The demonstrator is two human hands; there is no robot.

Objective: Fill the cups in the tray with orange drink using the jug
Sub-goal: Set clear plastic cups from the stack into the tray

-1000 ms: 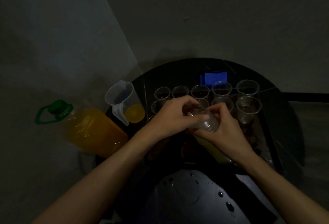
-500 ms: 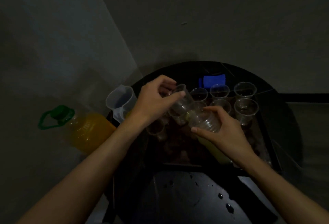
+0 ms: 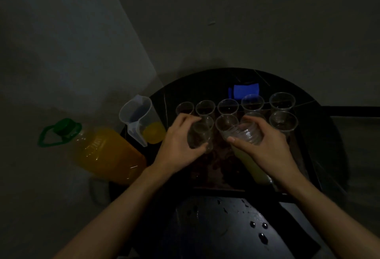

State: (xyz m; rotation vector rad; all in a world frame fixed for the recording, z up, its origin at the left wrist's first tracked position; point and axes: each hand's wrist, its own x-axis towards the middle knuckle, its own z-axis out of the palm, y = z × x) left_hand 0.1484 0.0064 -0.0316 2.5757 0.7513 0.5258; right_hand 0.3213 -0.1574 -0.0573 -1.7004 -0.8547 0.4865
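Starting at left: orange bottle (image 3: 102, 151) w/ green cap, then jug (image 3: 139, 119) holding a little orange drink, just beside tray (image 3: 216, 170). Your left hand (image 3: 178, 143) grips one clear cup (image 3: 200, 135). Your right hand (image 3: 265, 145) curls round a tilted cup stack (image 3: 244, 133). Rows of cups (image 3: 228, 106) stand in tray behind.

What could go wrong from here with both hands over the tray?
The left hand holds a cup close against the standing cups; setting it down could topple one. The right hand holds a tilted stack over the tray; it might slip. The jug stands near the table edge.
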